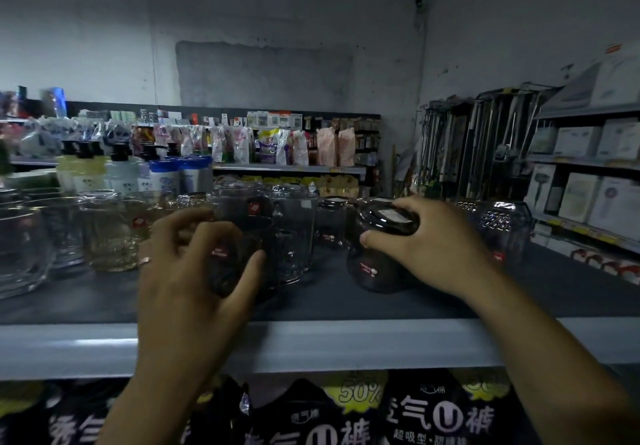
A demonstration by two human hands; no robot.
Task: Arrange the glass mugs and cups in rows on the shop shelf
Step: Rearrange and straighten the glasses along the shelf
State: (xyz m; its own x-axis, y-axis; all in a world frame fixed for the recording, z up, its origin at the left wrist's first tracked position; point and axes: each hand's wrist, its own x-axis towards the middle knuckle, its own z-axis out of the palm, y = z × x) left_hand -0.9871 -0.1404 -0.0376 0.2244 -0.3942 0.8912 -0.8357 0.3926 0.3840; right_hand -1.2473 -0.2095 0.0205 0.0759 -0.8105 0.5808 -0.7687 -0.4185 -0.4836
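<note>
Your left hand point(194, 268) curls round a glass mug point(239, 264); your right hand point(433, 243) clamps the top of a dark cup point(377, 264).
Both pieces are near the front of the shelf point(332, 309), well apart; whether they rest on it is unclear. Keep each upright and low, and ease it back into line with the clear mugs point(294, 230) just behind, so glass never knocks glass. Farther back a smaller cup point(330, 221) stands between them; mind it.

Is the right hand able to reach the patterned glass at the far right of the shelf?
Probably yes, once it is free. The patterned glass stands just beside the right hand with nothing between them, but that hand grips the dark cup.
</note>
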